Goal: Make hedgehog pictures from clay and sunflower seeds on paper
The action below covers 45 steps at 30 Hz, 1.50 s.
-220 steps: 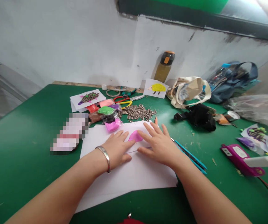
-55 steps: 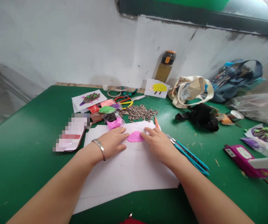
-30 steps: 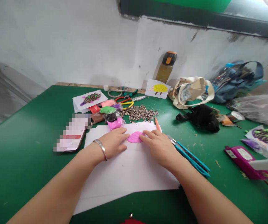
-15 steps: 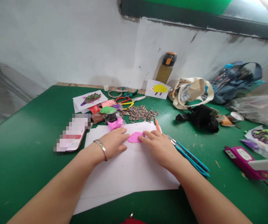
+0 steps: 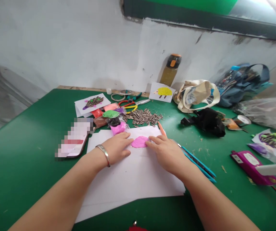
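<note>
Right hand (image 5: pixel 168 154) farther right, beside teal cutter (image 5: pixel 198 166)

We can't read the phone (image 5: pixel 74 138); its screen is blurred out. The lower end of the pink-tipped stick (image 5: pixel 162 128) disappears behind the right hand (image 5: pixel 167 154). The red thing (image 5: pixel 136 228) is cut off by the bottom edge, so we can't name it. The white bar (image 5: pixel 274 169) and plastic bag (image 5: pixel 265 110) run off the right edge. What's inside the blue bag (image 5: pixel 242 85) is too small to tell.
</note>
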Each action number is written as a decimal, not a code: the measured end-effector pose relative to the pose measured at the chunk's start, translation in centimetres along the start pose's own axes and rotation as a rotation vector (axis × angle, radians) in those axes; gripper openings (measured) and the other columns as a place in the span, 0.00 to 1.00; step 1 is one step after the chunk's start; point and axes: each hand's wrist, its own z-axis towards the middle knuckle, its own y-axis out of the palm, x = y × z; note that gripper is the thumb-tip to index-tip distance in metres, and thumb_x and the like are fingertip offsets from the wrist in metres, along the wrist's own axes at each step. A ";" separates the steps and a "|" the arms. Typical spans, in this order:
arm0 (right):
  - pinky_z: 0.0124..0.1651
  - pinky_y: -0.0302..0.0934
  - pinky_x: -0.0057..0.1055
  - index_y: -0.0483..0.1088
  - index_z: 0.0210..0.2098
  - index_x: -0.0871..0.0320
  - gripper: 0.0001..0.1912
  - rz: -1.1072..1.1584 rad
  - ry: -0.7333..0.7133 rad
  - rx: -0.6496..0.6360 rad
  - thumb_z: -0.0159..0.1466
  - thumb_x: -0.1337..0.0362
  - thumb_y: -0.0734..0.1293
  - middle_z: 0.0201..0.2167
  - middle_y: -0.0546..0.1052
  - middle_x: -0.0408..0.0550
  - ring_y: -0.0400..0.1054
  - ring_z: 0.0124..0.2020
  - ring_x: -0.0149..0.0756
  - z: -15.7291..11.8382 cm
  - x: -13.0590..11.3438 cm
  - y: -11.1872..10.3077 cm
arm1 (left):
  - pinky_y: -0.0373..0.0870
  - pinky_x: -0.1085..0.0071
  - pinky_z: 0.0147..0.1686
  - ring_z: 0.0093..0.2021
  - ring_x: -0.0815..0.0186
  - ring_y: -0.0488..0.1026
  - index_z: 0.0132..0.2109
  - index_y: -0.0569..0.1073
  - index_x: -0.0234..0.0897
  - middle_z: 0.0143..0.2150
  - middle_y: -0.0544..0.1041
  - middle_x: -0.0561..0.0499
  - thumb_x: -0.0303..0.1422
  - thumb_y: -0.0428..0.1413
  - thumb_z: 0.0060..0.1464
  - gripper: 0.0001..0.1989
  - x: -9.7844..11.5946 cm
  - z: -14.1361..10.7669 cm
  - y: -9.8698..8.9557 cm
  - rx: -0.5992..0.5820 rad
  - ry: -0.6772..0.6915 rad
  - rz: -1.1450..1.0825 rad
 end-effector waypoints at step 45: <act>0.49 0.59 0.42 0.64 0.56 0.49 0.29 0.015 -0.020 0.039 0.58 0.76 0.57 0.57 0.66 0.49 0.63 0.51 0.44 0.2 -0.5 0.0 | 0.63 0.61 0.52 0.53 0.54 0.66 0.48 0.72 0.34 0.51 0.69 0.41 0.31 0.54 0.53 0.14 -0.1 0.1 0.2 0.007 -0.004 0.016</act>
